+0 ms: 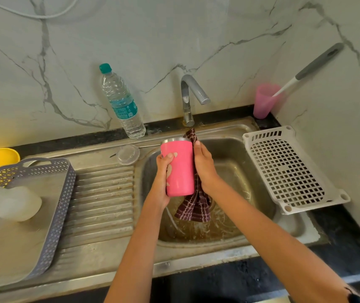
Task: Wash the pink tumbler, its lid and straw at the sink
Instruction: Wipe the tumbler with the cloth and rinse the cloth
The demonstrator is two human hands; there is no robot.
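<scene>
Fingers (168,162) of my left hand (163,178) curl round the upright pink steel-rimmed tumbler (180,171), steadying it over the steel sink basin (251,171). My right hand (204,169) presses a maroon checked cloth (194,207) against its wall to wipe it. The right hand's fingers lie behind the cup, so I cannot tell their curl. The clear round lid (127,154) and thin metal straw (150,146) wait on the ribbed drainboard (104,193), the straw partly hidden by the lid.

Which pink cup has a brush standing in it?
The pale cup in the back corner, holding the brush. The brighter tumbler is held over the sink.
</scene>
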